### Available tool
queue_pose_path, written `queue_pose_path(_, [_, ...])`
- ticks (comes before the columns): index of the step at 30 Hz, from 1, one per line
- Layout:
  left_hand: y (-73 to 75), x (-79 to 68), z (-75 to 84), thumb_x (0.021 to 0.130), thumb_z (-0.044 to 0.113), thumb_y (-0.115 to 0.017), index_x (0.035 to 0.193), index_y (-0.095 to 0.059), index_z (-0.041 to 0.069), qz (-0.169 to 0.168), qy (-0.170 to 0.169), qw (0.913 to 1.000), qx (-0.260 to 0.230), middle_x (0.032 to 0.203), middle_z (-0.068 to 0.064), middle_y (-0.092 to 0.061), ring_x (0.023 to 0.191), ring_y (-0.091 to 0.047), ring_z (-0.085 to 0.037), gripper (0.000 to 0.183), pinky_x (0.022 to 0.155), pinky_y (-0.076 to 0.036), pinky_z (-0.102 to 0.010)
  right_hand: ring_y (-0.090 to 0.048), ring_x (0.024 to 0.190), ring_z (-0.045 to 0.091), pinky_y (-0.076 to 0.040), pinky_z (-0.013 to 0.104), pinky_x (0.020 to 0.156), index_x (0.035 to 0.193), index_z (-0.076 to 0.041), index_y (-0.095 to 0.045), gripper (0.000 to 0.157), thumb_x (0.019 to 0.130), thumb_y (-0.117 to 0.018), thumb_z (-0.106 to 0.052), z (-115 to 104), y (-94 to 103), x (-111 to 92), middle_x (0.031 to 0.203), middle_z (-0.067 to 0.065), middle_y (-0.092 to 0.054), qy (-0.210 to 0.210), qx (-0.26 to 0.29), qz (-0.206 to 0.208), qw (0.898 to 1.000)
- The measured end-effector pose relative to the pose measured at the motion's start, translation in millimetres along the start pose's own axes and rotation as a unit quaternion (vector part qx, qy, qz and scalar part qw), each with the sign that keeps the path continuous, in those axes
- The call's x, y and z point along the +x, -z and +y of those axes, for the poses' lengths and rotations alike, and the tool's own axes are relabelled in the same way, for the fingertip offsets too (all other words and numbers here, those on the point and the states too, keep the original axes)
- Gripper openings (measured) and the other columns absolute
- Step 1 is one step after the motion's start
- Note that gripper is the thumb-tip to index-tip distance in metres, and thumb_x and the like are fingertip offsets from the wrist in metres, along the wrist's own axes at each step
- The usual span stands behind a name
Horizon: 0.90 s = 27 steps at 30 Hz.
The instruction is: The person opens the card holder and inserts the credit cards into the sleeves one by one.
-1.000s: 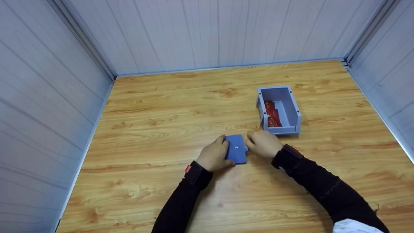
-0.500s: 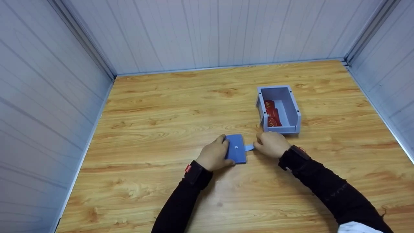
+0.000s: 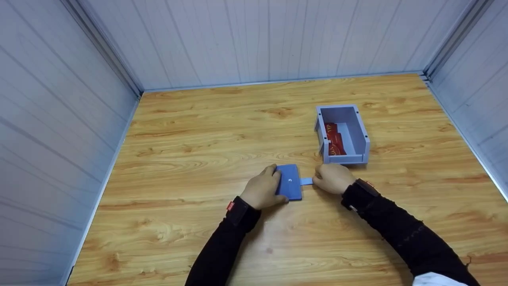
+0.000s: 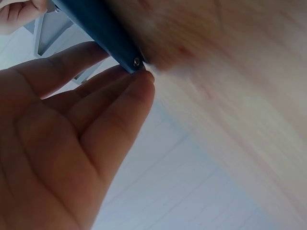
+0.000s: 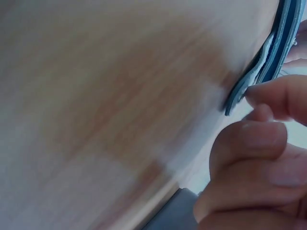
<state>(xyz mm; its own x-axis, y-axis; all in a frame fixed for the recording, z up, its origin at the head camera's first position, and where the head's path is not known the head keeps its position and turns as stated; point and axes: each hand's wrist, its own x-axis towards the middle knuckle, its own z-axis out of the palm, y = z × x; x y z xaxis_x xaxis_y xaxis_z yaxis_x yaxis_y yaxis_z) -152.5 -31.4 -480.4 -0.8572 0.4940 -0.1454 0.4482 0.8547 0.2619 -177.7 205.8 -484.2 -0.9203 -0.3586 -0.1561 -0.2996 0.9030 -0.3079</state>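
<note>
A yellow wood-grain tabletop [image 3: 190, 131] spans the frame. Lower right of centre, the left hand [image 3: 262, 190] grips a flat, blue, rectangular case [image 3: 291, 190] by its left edge. The right hand [image 3: 334, 178] curls its fingers at the case's light-blue strap [image 3: 306, 181]; whether they pinch it, I cannot tell.

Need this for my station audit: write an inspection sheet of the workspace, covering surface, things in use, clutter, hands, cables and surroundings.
Surface: wood-grain table, light reflecting near the hands.
Things in use: blue case, snap stud facing up, strap extended from its right side.
Clutter: nothing seen beyond the grey bin holding red cards.
Hands: left hand grips the case's left side; right hand is at the strap's end, fingers curled, whether pinching it unclear.
Cables: nothing seen.
Surroundings: pale panel walls at left, back and right.
</note>
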Motion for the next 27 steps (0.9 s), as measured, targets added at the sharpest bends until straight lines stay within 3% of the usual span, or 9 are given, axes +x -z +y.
queue_pose_path(7, [3.0,1.7,2.5,0.075,0.055,-0.078,0.135,-0.053,0.0,0.019,0.002,0.9994,0.03,0.148,-0.02,-0.036,0.14,-0.035,-0.044,0.086,0.116,-0.035,-0.046,-0.047,0.058,0.016,-0.036,0.03,0.053,0.065,-0.012,-0.056,0.021,0.085,-0.057,-0.019,-2,1.5,2,0.063,-0.001,-0.053,-0.003,-0.004,-0.013,1.0])
queue_pose_path(13, [7.0,2.6,10.6,0.073,0.056,-0.079,0.131,-0.056,-0.001,0.024,0.017,0.9986,0.043,0.142,-0.019,-0.044,0.139,-0.038,-0.04,0.084,0.113,-0.039,-0.045,-0.042,0.057,0.015,-0.03,0.029,0.052,0.061,-0.014,-0.047,0.028,0.086,-0.058,-0.022,-2,0.9,2,0.06,-0.003,-0.044,-0.003,-0.005,-0.011,1.0])
queue_pose_path(19, [5.2,4.3,26.1,0.085,0.054,-0.068,0.121,-0.061,-0.002,0.074,0.032,0.9951,0.058,0.128,-0.019,-0.055,0.114,-0.056,-0.032,0.067,0.089,-0.055,-0.039,-0.04,0.055,0.015,-0.028,0.029,0.05,0.06,-0.015,-0.043,0.033,0.087,-0.059,-0.027,-1,0.3,2,0.057,-0.004,-0.039,-0.005,-0.008,-0.006,1.0])
queue_pose_path(27, [-0.2,11.9,44.0,0.087,0.051,-0.066,0.1,-0.065,0.002,0.107,0.057,0.9864,0.111,0.104,-0.012,-0.061,0.092,-0.061,-0.024,0.051,0.065,-0.058,-0.033,-0.04,0.055,0.015,-0.029,0.029,0.049,0.061,-0.014,-0.046,0.033,0.088,-0.06,-0.027,0,-0.3,1,0.058,-0.004,-0.041,-0.003,-0.007,-0.002,1.0])
